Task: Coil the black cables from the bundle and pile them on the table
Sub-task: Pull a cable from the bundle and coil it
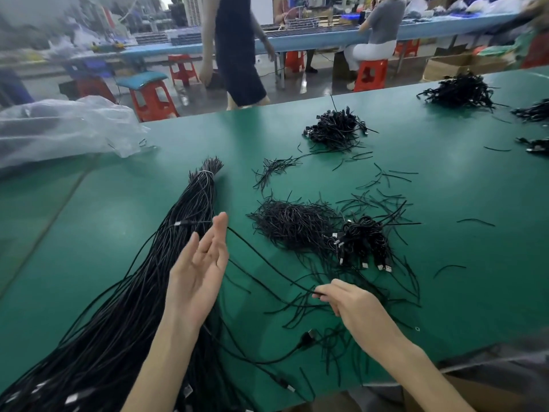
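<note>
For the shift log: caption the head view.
Right hand pinches a black cable running toward the open left hand, beside the tied bundle.

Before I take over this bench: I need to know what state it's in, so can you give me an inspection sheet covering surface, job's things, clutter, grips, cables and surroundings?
Surface: green table, mostly covered with cable work.
Job's things: tied bundle of black cables at left; coiled pile near the middle; second pile farther back.
Clutter: heap of short strands; loose strands scattered; plastic bag at far left.
Grips: left hand open, fingers straight; right hand pinches one cable.
Cables: the pinched cable stretches toward the left hand; a plug lies near the table's near edge.
Surroundings: red stools; people at a far bench.
</note>
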### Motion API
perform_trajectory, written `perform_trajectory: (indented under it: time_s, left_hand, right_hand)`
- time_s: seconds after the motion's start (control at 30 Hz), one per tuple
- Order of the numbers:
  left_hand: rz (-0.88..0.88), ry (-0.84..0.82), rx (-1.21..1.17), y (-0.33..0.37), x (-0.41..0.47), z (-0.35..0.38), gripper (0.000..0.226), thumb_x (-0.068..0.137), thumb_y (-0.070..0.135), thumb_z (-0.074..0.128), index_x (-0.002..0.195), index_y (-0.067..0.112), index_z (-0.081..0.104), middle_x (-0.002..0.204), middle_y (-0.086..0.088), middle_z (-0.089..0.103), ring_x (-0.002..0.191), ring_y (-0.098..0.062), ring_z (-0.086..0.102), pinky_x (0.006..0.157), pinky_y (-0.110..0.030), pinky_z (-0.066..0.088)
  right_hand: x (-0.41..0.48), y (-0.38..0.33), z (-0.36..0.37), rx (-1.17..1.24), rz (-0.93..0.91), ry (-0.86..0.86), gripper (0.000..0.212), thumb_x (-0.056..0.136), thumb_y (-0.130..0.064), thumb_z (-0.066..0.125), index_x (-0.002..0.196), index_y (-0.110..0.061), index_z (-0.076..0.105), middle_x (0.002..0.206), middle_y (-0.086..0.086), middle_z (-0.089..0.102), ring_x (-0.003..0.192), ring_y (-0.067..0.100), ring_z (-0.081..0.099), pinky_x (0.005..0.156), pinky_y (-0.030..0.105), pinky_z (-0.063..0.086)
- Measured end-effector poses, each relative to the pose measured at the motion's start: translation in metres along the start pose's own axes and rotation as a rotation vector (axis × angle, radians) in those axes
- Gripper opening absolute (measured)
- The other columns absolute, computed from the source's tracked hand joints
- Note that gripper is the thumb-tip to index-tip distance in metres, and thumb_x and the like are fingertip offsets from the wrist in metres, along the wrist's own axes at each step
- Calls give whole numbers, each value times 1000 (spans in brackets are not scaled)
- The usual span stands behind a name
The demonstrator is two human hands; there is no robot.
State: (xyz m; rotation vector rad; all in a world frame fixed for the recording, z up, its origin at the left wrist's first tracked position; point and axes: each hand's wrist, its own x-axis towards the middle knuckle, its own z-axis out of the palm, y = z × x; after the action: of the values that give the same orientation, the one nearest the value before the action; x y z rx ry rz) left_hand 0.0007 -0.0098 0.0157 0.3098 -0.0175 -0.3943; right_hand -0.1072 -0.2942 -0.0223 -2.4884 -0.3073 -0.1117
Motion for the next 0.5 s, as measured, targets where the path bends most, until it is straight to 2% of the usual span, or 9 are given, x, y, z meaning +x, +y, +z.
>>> perform_trajectory:
  time_s: [0.03, 0.07, 0.1, 0.13, 0.17, 0.23, 0.33, 0.43, 0.5]
  left_hand:
    - [-7, 49, 30, -3, 3, -1, 54, 99, 14, 67, 146, -5, 48, 131, -3, 61, 108, -6, 64, 83, -21, 54]
    - [-3, 91, 96, -7, 6, -4, 39, 100, 20, 65, 134, 3, 62, 111, 6, 60, 88, -1, 60, 73, -19, 53]
    - [11, 132, 208, -9, 9, -5, 24, 101, 28, 61, 116, 12, 71, 95, 9, 53, 73, -2, 52, 65, -18, 49]
    - [31, 170, 324, -12, 11, -4, 22, 101, 35, 57, 98, 19, 71, 87, 8, 47, 66, -5, 46, 61, -19, 46]
    - [44, 206, 403, -12, 12, -4, 28, 102, 41, 54, 84, 22, 66, 84, 7, 46, 65, -7, 46, 61, -21, 46]
    - [44, 211, 408, -10, 13, -4, 38, 102, 45, 50, 73, 23, 60, 88, 3, 56, 75, -12, 56, 75, -27, 52]
    - [64, 174, 446, -4, 11, -4, 43, 102, 51, 47, 77, 21, 66, 104, -2, 67, 93, -19, 66, 100, -37, 55]
    - [117, 181, 469, -3, 13, -1, 51, 103, 54, 42, 83, 18, 72, 111, -5, 70, 109, -25, 69, 106, -42, 51]
    - [140, 170, 399, -1, 12, 1, 52, 105, 52, 40, 87, 16, 72, 107, -4, 71, 110, -22, 71, 103, -40, 54]
  right_hand:
    - [-1, 1, 0, -23, -11, -13, 41, 95, 12, 59, 128, -11, 69, 93, -29, 45, 85, -18, 52, 95, 18, 53]
    - [-2, 2, 0, -41, -18, -24, 41, 95, 11, 59, 129, -12, 68, 94, -26, 46, 88, -12, 54, 95, 20, 53]
    - [-3, 2, -1, -55, -22, -35, 41, 96, 9, 59, 129, -13, 69, 94, -27, 45, 89, -7, 54, 96, 21, 53]
    - [-4, 3, -2, -62, -23, -45, 39, 97, 7, 59, 128, -14, 69, 93, -31, 42, 90, -5, 55, 97, 21, 53]
    - [-5, 4, -3, -63, -22, -53, 38, 98, 5, 59, 128, -16, 69, 92, -35, 39, 91, -4, 57, 98, 21, 53]
    - [-7, 7, -4, -63, -11, -72, 39, 99, 3, 57, 131, -17, 67, 93, -38, 36, 100, -1, 62, 100, 21, 51]
    - [-7, 10, -4, -73, 0, -86, 40, 100, 3, 55, 132, -18, 66, 95, -35, 39, 103, 2, 63, 99, 22, 51]
    - [-5, 13, -4, -78, 6, -88, 39, 101, 2, 54, 131, -18, 67, 89, -37, 38, 96, -5, 57, 100, 23, 51]
    - [-5, 14, -3, -64, 8, -94, 36, 102, -1, 55, 130, -19, 67, 86, -39, 39, 90, -16, 53, 100, 21, 49]
